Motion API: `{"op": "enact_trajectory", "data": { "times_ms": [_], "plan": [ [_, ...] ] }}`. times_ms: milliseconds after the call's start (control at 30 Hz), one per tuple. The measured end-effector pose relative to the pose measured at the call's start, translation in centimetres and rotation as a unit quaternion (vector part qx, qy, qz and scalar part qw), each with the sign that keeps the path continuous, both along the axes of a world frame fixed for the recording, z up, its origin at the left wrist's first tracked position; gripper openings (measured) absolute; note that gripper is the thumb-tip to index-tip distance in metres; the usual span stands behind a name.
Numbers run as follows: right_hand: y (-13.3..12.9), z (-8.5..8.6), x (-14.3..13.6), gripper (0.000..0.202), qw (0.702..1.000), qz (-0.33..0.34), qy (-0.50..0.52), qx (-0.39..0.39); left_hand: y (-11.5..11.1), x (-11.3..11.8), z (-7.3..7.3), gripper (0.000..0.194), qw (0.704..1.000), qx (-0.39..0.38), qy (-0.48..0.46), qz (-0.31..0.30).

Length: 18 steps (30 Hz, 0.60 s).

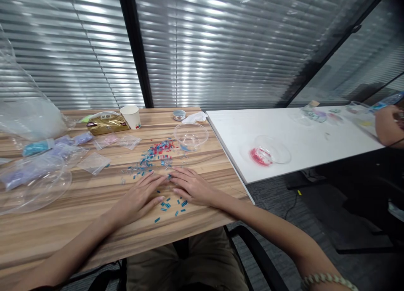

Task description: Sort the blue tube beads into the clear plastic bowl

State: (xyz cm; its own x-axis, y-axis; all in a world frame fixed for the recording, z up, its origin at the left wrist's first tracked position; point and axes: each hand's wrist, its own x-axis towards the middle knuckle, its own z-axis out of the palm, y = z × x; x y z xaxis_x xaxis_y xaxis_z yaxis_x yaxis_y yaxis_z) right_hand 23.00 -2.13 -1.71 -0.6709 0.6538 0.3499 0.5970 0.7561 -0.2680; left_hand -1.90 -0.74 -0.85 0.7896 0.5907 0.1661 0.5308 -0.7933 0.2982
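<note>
Scores of tiny blue, red and clear tubes [161, 148] lie loose across the wooden surface [85, 223], the mixed heap on the far side of two bare hands and a sparser scatter of blue pieces [166, 205] on the near side. The left hand [134, 202] and right hand [197, 189] rest palm down among them, fingertips almost meeting; each grip is spread, thumb apart from the fingers, though whether a piece is caught under a fingertip cannot be told. With nothing visibly fencing the pieces in, a quick sweep could send the near ones rolling toward the edge and down to the carpet [268, 202], and a dragged palm could blend the colours further. Just beyond the heap stands a clear bowl [205, 141], whose light walls a stray knuckle might tip. On the left, flat plastic bags [94, 163] and a wide clear dish [47, 200] leave the left forearm scant leeway, and a snagged sleeve of film could scatter more. At the far edge, a paper cup [131, 116] beside a gold packet [107, 123] would topple at a bump. On the right, a white surface [315, 156] carries a clear dish with red pieces [280, 160]; farther right, a co-worker's arm [386, 125] reaches in, and a jolt there might shake the dishes.
</note>
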Motion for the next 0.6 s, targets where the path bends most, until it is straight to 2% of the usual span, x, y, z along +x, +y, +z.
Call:
{"op": "enact_trajectory", "data": {
  "times_ms": [600],
  "plan": [
    [0.14, -0.23, -0.02, 0.044, 0.999, -0.01, -0.033, -0.004, 0.18, -0.11, -0.59, 0.05, 1.0, 0.022, -0.014, 0.012]
  ]
}}
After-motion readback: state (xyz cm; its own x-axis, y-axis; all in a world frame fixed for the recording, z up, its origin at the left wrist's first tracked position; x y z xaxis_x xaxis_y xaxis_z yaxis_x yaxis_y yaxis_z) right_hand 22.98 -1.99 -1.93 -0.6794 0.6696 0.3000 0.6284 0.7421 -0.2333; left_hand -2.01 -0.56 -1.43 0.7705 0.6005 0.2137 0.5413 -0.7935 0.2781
